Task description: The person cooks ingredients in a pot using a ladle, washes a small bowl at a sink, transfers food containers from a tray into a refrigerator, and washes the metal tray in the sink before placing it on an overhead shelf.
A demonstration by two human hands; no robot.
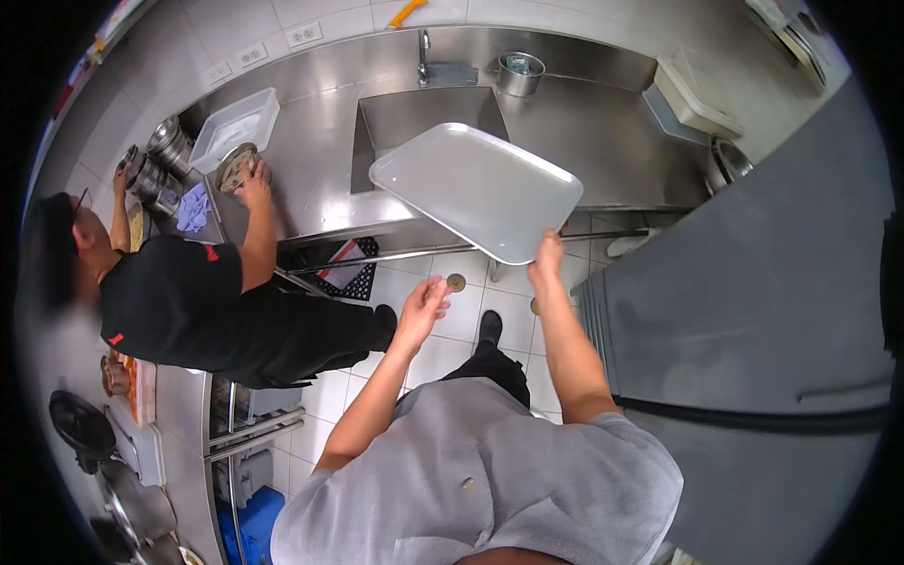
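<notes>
A large light grey tray is held up at a tilt over the front edge of the steel sink. My right hand grips its near right corner, with the fingers partly hidden by the rim. My left hand is off the tray, below and to the left of it, raised over the tiled floor with its fingers apart and nothing in them. Behind the tray, the faucet stands at the back of the sink.
At the left a co-worker in black holds a round bowl near a white bin. A metal pot and pale containers sit on the counter. A large grey cabinet stands at the right.
</notes>
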